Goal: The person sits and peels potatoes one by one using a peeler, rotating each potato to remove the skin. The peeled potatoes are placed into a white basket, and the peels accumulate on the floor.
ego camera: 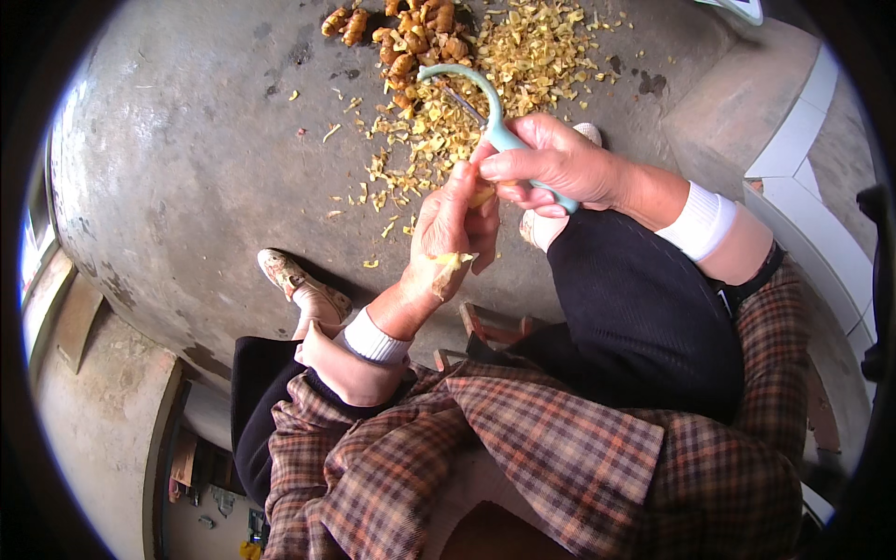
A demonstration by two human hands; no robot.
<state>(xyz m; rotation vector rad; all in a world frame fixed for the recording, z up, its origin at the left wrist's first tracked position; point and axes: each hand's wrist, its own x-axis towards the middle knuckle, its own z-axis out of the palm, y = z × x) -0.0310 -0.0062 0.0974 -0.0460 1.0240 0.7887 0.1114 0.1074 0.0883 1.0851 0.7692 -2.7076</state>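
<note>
My right hand (560,164) is closed round the handle of a light-blue vegetable peeler (498,115), whose curved frame and metal blade point up and left. Against it, my left hand (455,224) pinches a small yellow piece of root (483,194), mostly hidden by the fingers. A scrap of peel (448,264) clings to the back of my left hand near the wrist. Beyond both hands, unpeeled knobbly roots, ginger or turmeric (420,31), lie heaped on the floor beside a spread pile of yellowish peelings (535,56).
The floor is grey concrete (196,140) with damp patches. My shoes (283,273) rest on it at either side. Part of a wooden stool (493,325) shows beneath me. A raised edge with white tiles (777,147) stands at the right, and a pale low wall (105,392) at lower left.
</note>
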